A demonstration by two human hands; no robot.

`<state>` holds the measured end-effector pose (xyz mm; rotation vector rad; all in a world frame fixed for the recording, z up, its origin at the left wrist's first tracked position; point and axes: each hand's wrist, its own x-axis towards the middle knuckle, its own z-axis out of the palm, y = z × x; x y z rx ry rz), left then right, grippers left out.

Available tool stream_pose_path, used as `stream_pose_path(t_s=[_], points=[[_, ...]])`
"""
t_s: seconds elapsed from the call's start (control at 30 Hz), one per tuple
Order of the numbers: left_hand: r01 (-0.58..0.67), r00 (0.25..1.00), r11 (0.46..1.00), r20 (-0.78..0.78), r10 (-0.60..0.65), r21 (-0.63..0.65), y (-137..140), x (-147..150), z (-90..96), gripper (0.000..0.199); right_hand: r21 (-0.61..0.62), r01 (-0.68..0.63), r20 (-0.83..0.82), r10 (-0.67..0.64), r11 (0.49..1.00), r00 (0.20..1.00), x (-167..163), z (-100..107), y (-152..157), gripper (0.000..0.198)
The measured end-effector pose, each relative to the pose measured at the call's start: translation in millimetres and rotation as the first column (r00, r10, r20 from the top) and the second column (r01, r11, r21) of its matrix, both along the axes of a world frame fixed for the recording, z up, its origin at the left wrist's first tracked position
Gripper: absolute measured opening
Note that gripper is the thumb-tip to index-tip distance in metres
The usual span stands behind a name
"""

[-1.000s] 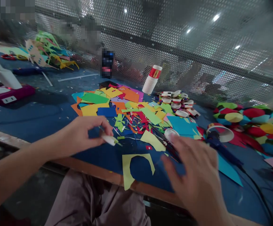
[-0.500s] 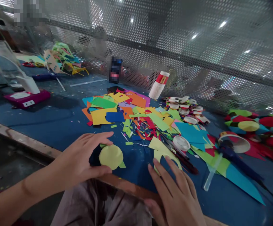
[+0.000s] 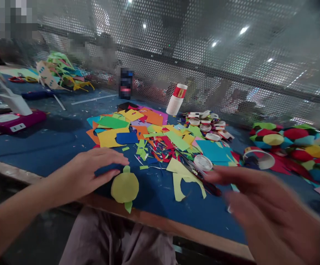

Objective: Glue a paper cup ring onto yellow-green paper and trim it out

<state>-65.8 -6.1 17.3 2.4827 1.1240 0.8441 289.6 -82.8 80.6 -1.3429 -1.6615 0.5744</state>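
Note:
My left hand (image 3: 95,171) rests at the table's front edge, thumb and fingers apart. Just right of its fingertips lies a round yellow paper disc (image 3: 125,187), with green paper tabs showing above and below it. Whether the fingertips touch the upper tab, I cannot tell. Smeared by motion, my right hand (image 3: 267,206) hovers at the right, thumb and forefinger apart with nothing visible between them. Under it a dark blue glue gun (image 3: 251,162) is mostly hidden. Scissors (image 3: 211,187) lie by its fingertips, beside a cut-out yellow paper scrap (image 3: 178,184).
Coloured paper pieces (image 3: 113,136) and shreds cover the middle. Behind them stand stacked paper cups (image 3: 176,101) and a heap of cut cup rims (image 3: 205,127). A cut cup (image 3: 265,161) and paper flower shapes (image 3: 295,134) lie right; a magenta device (image 3: 16,121) sits left.
My right hand has moved right, off the yellow scrap and over the glue gun. The disc has turned and sits nearer the edge, and my left fingers have drawn off its side. The view has shifted.

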Motion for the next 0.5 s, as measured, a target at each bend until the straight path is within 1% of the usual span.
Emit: stream_pose_path(t_s=[0.03, 0.07, 0.1, 0.13, 0.17, 0.23, 0.3, 0.4, 0.47, 0.5], points=[[0.035, 0.999, 0.999, -0.034, -0.036, -0.021, 10.7, 5.1, 7.7, 0.031, 0.026, -0.037, 0.100, 0.034, 0.999, 0.994, -10.2, 3.1, 14.2, 0.013], [0.057, 0.996, 0.998, -0.063, -0.059, -0.042, 22.6, 11.9, 15.3, 0.030, 0.007, -0.158, 0.367, 0.144, 0.987, 0.919, -19.3, 4.7, 30.0, 0.013], [0.061, 0.993, 0.996, -0.101, -0.068, -0.071, 35.0, 20.5, 22.0, 0.029, -0.036, -0.221, 0.606, 0.197, 0.975, 0.771, -27.1, 4.7, 46.7, 0.018], [0.058, 0.988, 0.994, -0.134, -0.070, -0.092, 46.9, 30.6, 27.3, 0.028, -0.080, -0.230, 0.778, 0.205, 0.970, 0.594, -33.7, 3.2, 63.0, 0.022], [0.046, 0.984, 0.993, -0.165, -0.064, -0.107, 57.4, 41.8, 30.7, 0.028, -0.106, -0.240, 0.816, 0.222, 0.965, 0.533, -39.2, 0.5, 77.9, 0.021], [0.028, 0.970, 0.990, -0.237, -0.061, -0.141, 72.2, 64.8, 31.8, 0.028, -0.130, -0.268, 0.844, 0.248, 0.955, 0.475, -48.2, -7.4, 100.2, 0.024], [0.028, 0.948, 0.986, -0.308, -0.078, -0.164, 78.5, 83.6, 27.2, 0.032, -0.132, -0.281, 0.855, 0.252, 0.951, 0.453, -55.3, -15.9, 109.5, 0.024], [0.051, 0.926, 0.982, -0.361, -0.114, -0.179, 77.9, 96.7, 17.3, 0.029, -0.099, -0.282, 0.872, 0.219, 0.954, 0.438, -58.3, -23.9, 102.5, 0.019], [0.071, 0.923, 0.981, -0.361, -0.133, -0.180, 76.0, 96.6, 12.8, 0.027, -0.052, -0.287, 0.874, 0.183, 0.956, 0.450, -46.2, -23.0, 92.6, 0.019], [0.079, 0.924, 0.981, -0.356, -0.139, -0.180, 75.3, 95.4, 11.6, 0.026, -0.016, -0.284, 0.871, 0.153, 0.959, 0.467, -33.2, -20.4, 88.4, 0.020]])
